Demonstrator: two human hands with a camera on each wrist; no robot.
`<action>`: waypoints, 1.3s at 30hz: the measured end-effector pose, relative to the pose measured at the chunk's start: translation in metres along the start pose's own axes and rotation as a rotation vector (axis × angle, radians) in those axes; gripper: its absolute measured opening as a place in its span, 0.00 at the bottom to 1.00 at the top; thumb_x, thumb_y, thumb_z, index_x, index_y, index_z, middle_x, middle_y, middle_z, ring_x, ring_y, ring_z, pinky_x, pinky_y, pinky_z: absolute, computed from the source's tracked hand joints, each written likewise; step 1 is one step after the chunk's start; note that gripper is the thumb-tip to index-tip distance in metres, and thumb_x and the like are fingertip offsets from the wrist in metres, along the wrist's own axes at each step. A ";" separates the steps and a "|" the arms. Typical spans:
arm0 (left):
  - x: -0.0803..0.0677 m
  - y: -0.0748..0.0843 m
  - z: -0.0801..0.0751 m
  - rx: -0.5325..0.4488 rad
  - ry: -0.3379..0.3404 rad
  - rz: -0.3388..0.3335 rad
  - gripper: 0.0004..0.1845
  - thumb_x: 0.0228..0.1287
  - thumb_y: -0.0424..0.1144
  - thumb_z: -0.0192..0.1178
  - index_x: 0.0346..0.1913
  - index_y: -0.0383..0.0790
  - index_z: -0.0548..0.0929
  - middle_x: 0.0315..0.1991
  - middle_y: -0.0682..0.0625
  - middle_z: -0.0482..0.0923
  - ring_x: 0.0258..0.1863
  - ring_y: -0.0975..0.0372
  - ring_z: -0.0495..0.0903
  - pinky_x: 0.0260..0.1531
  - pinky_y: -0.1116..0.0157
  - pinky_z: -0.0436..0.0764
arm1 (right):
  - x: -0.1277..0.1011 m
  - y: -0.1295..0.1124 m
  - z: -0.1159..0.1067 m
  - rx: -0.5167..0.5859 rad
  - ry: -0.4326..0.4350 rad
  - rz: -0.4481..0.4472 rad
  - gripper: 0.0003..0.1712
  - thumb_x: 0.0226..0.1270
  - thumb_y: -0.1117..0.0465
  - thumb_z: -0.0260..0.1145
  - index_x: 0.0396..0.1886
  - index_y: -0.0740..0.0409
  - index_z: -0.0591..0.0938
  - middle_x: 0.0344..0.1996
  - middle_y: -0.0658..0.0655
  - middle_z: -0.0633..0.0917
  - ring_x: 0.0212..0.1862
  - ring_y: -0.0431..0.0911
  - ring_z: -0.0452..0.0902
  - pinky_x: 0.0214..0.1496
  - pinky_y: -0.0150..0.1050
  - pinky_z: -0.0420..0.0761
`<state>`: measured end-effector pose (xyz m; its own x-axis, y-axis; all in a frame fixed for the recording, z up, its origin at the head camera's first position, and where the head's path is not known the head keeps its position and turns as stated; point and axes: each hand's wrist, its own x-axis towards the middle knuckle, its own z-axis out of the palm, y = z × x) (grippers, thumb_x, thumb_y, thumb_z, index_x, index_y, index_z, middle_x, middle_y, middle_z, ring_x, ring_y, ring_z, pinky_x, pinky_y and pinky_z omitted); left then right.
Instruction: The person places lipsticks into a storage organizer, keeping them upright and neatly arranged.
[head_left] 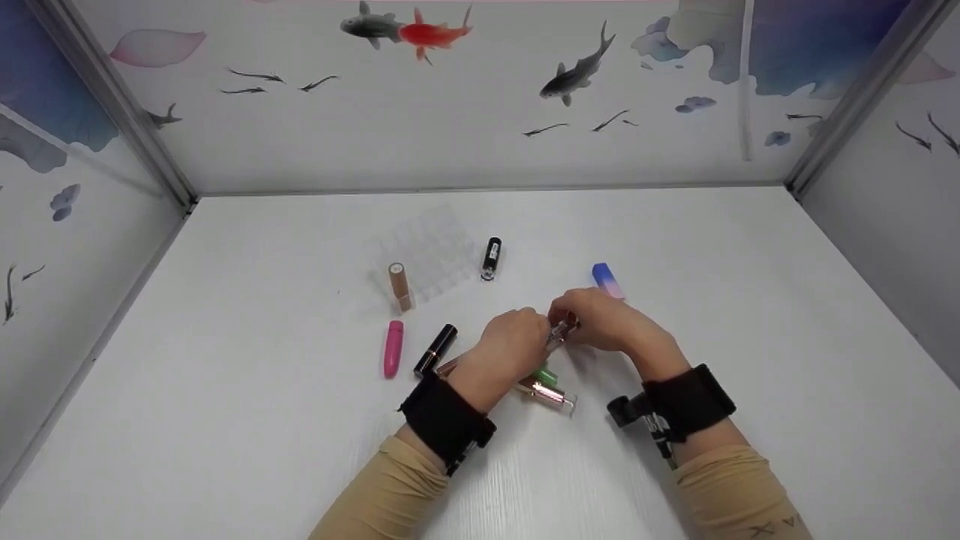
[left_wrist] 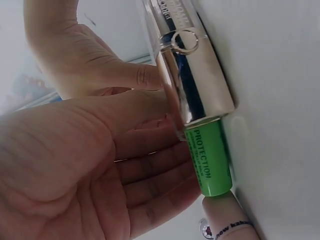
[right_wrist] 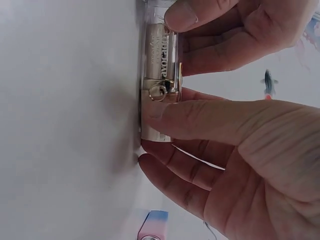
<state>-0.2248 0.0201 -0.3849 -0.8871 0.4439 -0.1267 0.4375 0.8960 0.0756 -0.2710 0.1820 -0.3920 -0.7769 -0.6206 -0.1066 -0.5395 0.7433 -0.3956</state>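
Both hands meet over the middle of the white table (head_left: 225, 420) on one lipstick (head_left: 561, 330) with a clear cap and a gold body. In the right wrist view my right hand (right_wrist: 150, 135) pinches the gold base of that lipstick (right_wrist: 159, 75), thumb across its band. My left hand (right_wrist: 182, 22) pinches the clear cap end. From the head view, my left hand (head_left: 536, 328) comes in from the left and my right hand (head_left: 568, 316) from the right. The left wrist view shows my left hand (left_wrist: 172, 135) curled beside a silver, clear-capped lipstick (left_wrist: 197, 75) and a green tube (left_wrist: 210, 160) lying on the table.
More lipsticks lie around: a tan one (head_left: 400, 286), a black one (head_left: 491, 258), a pink one (head_left: 393, 349), a second black one (head_left: 436, 350), a blue-pink one (head_left: 607, 280), a green one (head_left: 546, 375) and a rose-gold one (head_left: 547, 394). A clear compartment tray (head_left: 431, 251) sits behind. Printed walls enclose three sides.
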 end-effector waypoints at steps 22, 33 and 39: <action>-0.002 -0.021 -0.017 -0.256 0.331 0.034 0.08 0.69 0.40 0.63 0.45 0.39 0.82 0.39 0.48 0.86 0.39 0.58 0.85 0.39 0.61 0.84 | -0.013 0.000 -0.029 0.433 0.219 -0.020 0.14 0.64 0.72 0.68 0.49 0.63 0.85 0.46 0.62 0.88 0.49 0.52 0.87 0.46 0.29 0.83; -0.013 -0.039 -0.034 -0.362 0.427 0.038 0.14 0.69 0.40 0.63 0.54 0.41 0.80 0.45 0.48 0.87 0.43 0.60 0.86 0.43 0.62 0.85 | -0.006 -0.021 -0.034 0.575 0.431 0.032 0.19 0.65 0.68 0.69 0.56 0.63 0.83 0.50 0.62 0.87 0.50 0.49 0.87 0.48 0.25 0.83; -0.016 -0.051 -0.038 -0.338 0.577 0.100 0.17 0.67 0.35 0.65 0.57 0.42 0.77 0.49 0.47 0.85 0.47 0.58 0.86 0.46 0.62 0.86 | 0.001 -0.038 -0.032 0.688 0.524 0.006 0.19 0.65 0.69 0.69 0.56 0.64 0.83 0.53 0.62 0.86 0.52 0.49 0.86 0.51 0.28 0.84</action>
<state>-0.2379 -0.0330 -0.3493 -0.8221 0.3630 0.4386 0.5349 0.7562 0.3769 -0.2613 0.1611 -0.3473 -0.9200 -0.2961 0.2566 -0.3496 0.3246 -0.8789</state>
